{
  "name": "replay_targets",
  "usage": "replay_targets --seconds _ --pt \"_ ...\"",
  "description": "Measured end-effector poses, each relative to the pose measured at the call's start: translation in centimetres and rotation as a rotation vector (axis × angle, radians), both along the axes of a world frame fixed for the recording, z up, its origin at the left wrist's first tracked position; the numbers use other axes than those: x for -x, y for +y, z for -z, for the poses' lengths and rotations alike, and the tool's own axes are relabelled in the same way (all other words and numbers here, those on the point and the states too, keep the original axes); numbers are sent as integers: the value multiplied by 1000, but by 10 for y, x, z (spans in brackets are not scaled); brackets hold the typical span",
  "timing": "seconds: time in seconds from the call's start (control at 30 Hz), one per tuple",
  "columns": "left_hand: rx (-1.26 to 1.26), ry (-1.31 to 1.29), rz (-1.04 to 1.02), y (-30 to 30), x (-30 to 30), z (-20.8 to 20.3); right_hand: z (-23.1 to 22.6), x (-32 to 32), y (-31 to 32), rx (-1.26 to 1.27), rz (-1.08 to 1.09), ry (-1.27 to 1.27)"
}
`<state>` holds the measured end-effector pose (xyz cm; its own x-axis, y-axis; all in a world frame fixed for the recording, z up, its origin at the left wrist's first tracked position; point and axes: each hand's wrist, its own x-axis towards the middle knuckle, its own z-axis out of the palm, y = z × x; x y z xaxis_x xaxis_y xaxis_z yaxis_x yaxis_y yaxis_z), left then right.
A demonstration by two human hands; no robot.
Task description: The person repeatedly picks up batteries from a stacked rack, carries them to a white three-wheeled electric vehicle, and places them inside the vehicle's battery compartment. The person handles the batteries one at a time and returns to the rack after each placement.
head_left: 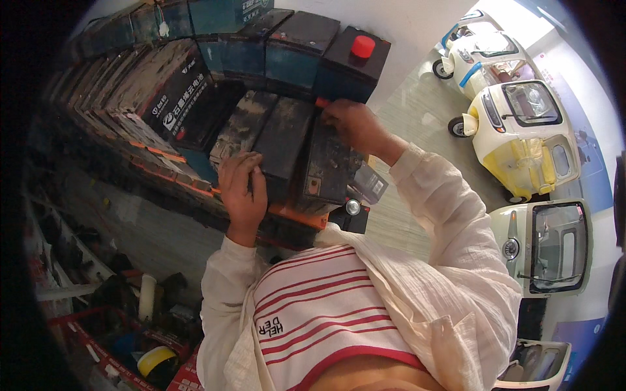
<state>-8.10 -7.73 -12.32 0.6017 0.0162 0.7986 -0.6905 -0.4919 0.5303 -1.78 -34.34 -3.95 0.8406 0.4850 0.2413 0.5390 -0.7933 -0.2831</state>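
Note:
Rows of dusty black batteries fill the upper left. My left hand [242, 186] lies with its fingers stretched over the near end of a dirt-caked battery [248, 120], beside a smoother black battery [282, 140]. To the right, a scuffed battery [326, 166] sits slightly askew, with a gap between it and its neighbour. My right hand [358, 129] bends its fingers over the far end of this scuffed battery, close to a small red piece [321, 102]. The fingertips of my right hand are partly hidden.
A red round cap [362, 46] tops a black battery at the back. Large-lettered batteries [176, 98] stand stacked on the left. A red crate [98, 339] with a yellow roll [157, 360] is at lower left. Small enclosed vehicles [521, 130] line the right side.

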Motion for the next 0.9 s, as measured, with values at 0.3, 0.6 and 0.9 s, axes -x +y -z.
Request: replay_targets --seconds 0.3,0.6,0.9 --pt "7 1 2 0 1 0 6 -2 0 -13 21 -29" --pt "-22 6 -16 0 0 0 12 -9 3 386 -3 -173" --pt "4 61 -20 -1 4 0 13 -8 20 523 84 -316"
